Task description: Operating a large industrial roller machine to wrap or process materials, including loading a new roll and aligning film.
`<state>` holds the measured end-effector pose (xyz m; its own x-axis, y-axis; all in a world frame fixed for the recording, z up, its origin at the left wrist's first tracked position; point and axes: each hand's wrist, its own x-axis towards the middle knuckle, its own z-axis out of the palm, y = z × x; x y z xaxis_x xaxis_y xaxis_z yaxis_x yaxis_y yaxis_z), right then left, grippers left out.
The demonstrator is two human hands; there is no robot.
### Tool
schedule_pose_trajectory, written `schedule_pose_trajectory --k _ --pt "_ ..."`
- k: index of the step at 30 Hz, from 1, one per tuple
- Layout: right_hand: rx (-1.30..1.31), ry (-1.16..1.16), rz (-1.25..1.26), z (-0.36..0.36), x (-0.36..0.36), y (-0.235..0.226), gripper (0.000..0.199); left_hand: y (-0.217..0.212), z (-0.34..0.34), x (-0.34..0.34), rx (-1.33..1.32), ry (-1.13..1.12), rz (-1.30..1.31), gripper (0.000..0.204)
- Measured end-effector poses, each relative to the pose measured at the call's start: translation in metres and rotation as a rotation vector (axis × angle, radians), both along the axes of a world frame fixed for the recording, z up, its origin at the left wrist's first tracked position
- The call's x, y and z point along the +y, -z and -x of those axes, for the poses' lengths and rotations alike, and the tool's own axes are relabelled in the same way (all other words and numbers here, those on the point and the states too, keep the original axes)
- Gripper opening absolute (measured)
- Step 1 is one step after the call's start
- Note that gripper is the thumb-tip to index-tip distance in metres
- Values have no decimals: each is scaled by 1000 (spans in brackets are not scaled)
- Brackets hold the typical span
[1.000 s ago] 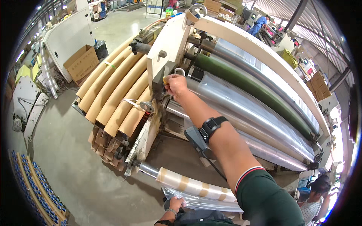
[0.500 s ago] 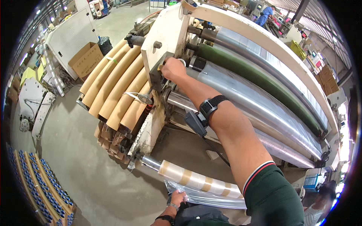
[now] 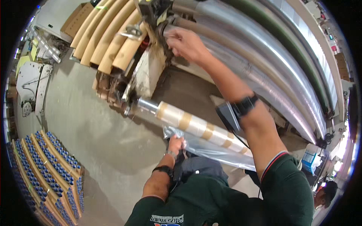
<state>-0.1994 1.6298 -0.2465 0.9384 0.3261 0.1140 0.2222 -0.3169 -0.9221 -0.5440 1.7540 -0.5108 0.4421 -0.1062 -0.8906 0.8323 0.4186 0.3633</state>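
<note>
My left hand (image 3: 176,144) is closed on the edge of a clear plastic film (image 3: 211,150), gathered in its fingers. The film stretches rightward along the near side of a film-wrapped roll (image 3: 196,124) with brown tape bands. That roll sits on a metal shaft (image 3: 148,106) low at the front of the machine. My right hand (image 3: 188,46) is raised in front of the machine's left end, close to the end of a roller (image 3: 215,32). Its fingers look bent but are smeared by motion, and whether they hold anything does not show.
Brown cardboard tubes (image 3: 107,41) lie side by side left of the machine frame (image 3: 147,71). A stack of tubes with blue ends (image 3: 49,169) stands on the floor at lower left. Long film-covered rollers (image 3: 264,49) fill the upper right. A person (image 3: 325,194) is at the right edge.
My right hand has come away from the upper side frame and moved down and to the right. My left hand still grips the film. The whole view has tilted down toward my body.
</note>
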Motion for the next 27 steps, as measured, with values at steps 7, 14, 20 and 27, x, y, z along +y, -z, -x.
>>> schedule_pose_trajectory --k 7,14,20,27 --pt "1178 332 1 377 -133 183 21 19 0 -13 -5 101 32 10" --pt "1206 1385 -1085 504 -69 250 63 33 4 28 -15 231 126 11" --pt "937 1506 -1263 475 -55 294 37 58 -13 39 150 193 118 9" --pt "937 1399 -1074 490 -56 264 36 45 -18 10 151 456 -88 23"
